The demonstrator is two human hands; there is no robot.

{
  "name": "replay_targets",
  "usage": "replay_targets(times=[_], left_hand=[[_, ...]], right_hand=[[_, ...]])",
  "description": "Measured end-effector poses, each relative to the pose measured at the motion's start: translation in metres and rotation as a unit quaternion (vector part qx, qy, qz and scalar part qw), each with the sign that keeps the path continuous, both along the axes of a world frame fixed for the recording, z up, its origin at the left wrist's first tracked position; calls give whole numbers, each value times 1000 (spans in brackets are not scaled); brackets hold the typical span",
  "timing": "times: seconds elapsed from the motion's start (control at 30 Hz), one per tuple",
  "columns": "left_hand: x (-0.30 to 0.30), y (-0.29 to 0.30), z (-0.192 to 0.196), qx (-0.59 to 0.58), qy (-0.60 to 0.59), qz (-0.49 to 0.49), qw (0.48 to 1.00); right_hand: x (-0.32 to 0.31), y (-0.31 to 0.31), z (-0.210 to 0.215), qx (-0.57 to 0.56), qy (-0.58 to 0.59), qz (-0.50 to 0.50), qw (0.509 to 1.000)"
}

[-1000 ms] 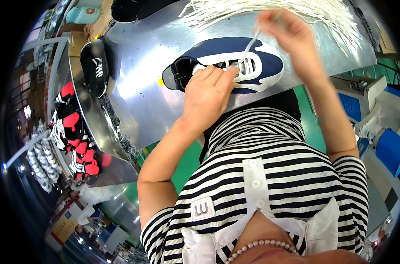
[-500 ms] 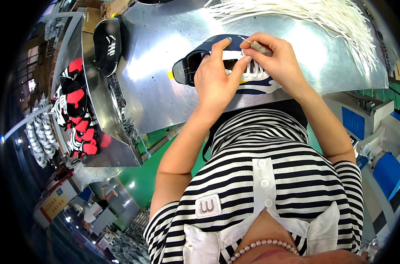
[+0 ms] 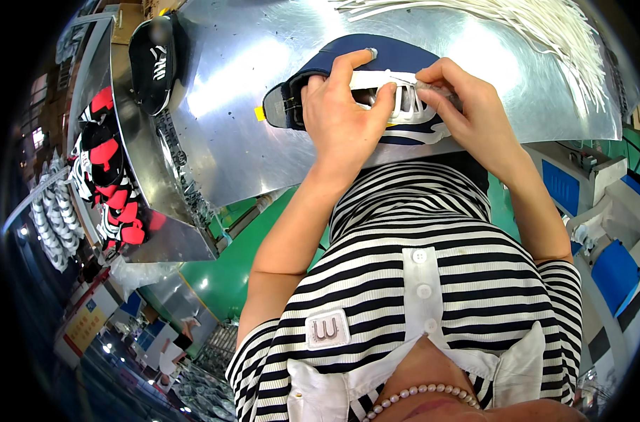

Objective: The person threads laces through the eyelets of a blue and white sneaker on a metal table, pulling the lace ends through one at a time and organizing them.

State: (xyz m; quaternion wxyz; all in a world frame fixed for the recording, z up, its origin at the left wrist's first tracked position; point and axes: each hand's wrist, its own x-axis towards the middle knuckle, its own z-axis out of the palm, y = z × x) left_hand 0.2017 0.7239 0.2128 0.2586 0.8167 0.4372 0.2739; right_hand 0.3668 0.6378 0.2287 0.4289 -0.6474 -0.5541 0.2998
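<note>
A navy shoe upper (image 3: 394,50) with white stripes lies on its side on the metal table, its opening and grey heel end toward the left. White lace (image 3: 406,105) runs in rows across its eyelets. My left hand (image 3: 344,116) grips the upper at the opening, index finger over the far side and thumb on the lacing. Closed around the wrapped handle of a small hook tool (image 3: 452,98), my right hand (image 3: 474,109) has its fingertips at the front end of the eyelet row. The tool's metal tip is hidden.
Loose white laces (image 3: 538,28) lie in a large heap at the far right of the metal table (image 3: 228,151). A black upper with white lacing (image 3: 153,67) rests at the far left. Red, black and white shoe pieces (image 3: 109,158) are piled beyond the left edge.
My right hand has moved from the far edge of the eyelets to the front end of the lacing. The tool's tip no longer shows. My left hand keeps its grip.
</note>
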Motion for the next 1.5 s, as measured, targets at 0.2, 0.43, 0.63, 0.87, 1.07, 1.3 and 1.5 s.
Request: replay_targets(times=[0.2,0.43,0.63,0.87,1.07,1.3,1.5], left_hand=[[-1,-2,5,-20,-17,-19,999],[-6,-3,1,-109,-119,-80,984],[-12,0,2,-182,-136,-60,972],[1,-5,0,-35,-63,-37,997],[-13,11,30,-396,-186,-77,896],[-7,20,34,-440,-171,-43,880],[-6,24,28,-431,-142,-64,889]], right_hand=[[0,6,1,-28,-65,15,997],[-39,28,-15,17,-301,9,953],[2,14,23,-108,-216,32,970],[-12,10,-28,98,-117,-125,980],[-17,12,-37,80,-52,-189,977],[-2,10,-29,165,-65,2,984],[-8,17,-25,203,-184,34,961]])
